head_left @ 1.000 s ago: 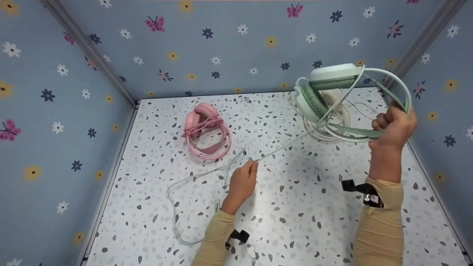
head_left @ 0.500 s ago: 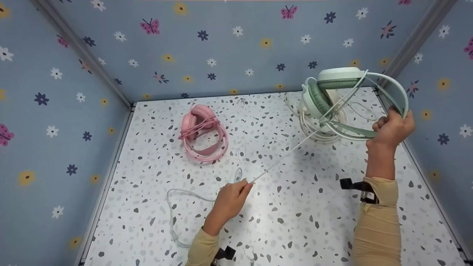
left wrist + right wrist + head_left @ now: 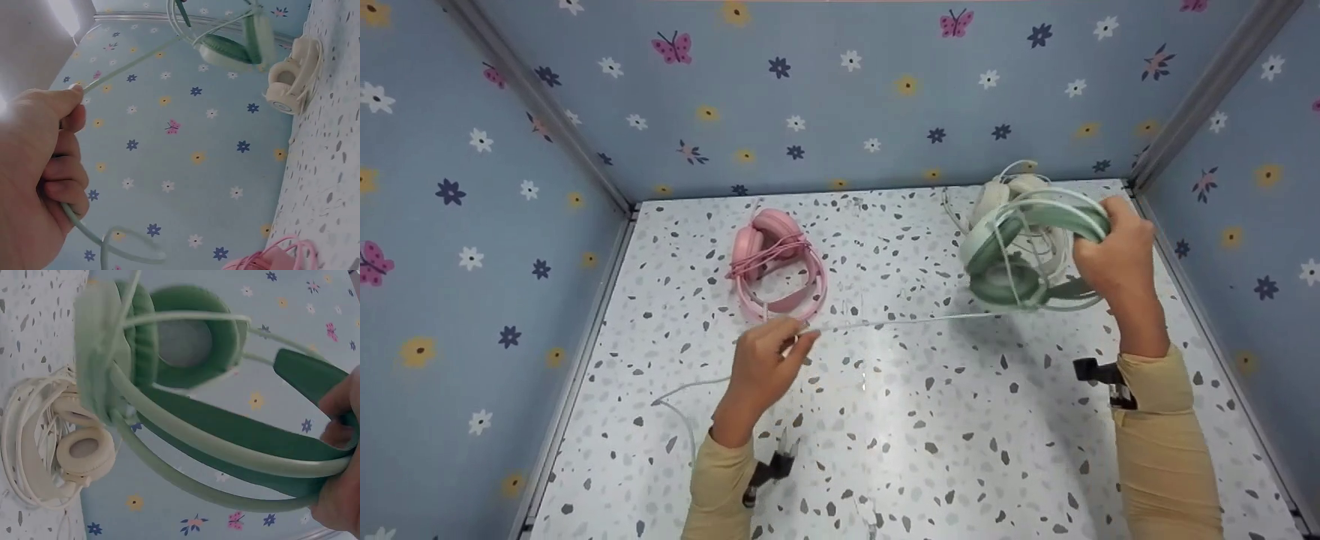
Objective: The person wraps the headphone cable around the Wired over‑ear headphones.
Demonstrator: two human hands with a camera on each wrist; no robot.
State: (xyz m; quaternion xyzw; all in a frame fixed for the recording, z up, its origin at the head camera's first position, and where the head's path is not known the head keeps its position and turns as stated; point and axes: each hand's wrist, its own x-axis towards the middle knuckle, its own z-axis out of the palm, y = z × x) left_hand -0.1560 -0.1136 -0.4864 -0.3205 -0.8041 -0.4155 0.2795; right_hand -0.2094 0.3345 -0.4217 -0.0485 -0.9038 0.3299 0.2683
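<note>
In the head view my right hand (image 3: pixel 1121 251) grips the headband of pale green headphones (image 3: pixel 986 244), held up off the table at the right. The right wrist view shows their dark green ear pads (image 3: pixel 143 343) and fingers curled round the band. A thin pale green cable (image 3: pixel 915 321) stretches from the headphones to my left hand (image 3: pixel 765 364), which pinches it between thumb and forefinger. In the left wrist view the cable (image 3: pixel 132 64) passes through the curled fingers, and its loose part hangs in a loop below. The cable's far end is hidden behind the left sleeve.
Pink headphones (image 3: pixel 780 270) with their cable wound round them lie at the left back of the speckled table (image 3: pixel 930 420). Cream headphones (image 3: pixel 84 450) with a coiled cable lie behind the green pair. Flower-patterned walls (image 3: pixel 840 97) stand at the back and sides.
My left hand has moved left with the cable, which now runs nearly level. The right hand has turned the green headphones so the ear cups hang lower and nearer.
</note>
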